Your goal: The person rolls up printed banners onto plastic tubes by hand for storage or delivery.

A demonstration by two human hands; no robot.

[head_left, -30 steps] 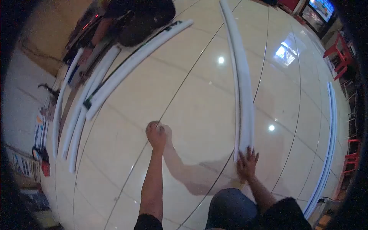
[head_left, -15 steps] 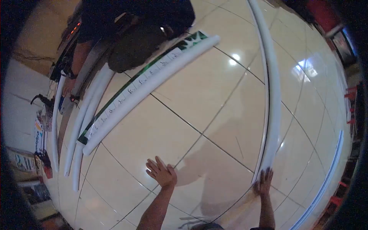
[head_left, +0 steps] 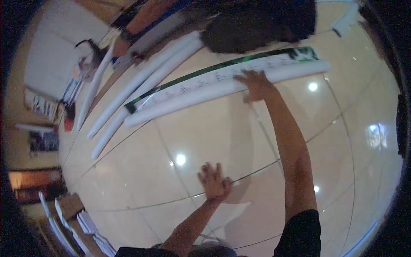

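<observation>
On the tiled floor (head_left: pixel 171 180), my left hand (head_left: pixel 214 183) lies with its fingers spread and nothing in it. My right hand (head_left: pixel 257 85) reaches forward, fingers apart, over the middle of a long white roll (head_left: pixel 184 104). Whether it touches the roll is unclear. A printed strip (head_left: pixel 171 91) with a green border and rows of marks runs along the far side of this roll; part of it is hidden behind my fingers.
Several white tubes (head_left: pixel 141 85) lie at the left. Another person's hand and arm (head_left: pixel 145 19) are at the upper left, beside a dark shape (head_left: pixel 239 32). White pieces (head_left: pixel 64 218) and a brown box sit at the lower left.
The view has turned left. My right hand has left the long tube on the right and moved up to the roll by the printed strip. My left hand stays spread on the floor.
</observation>
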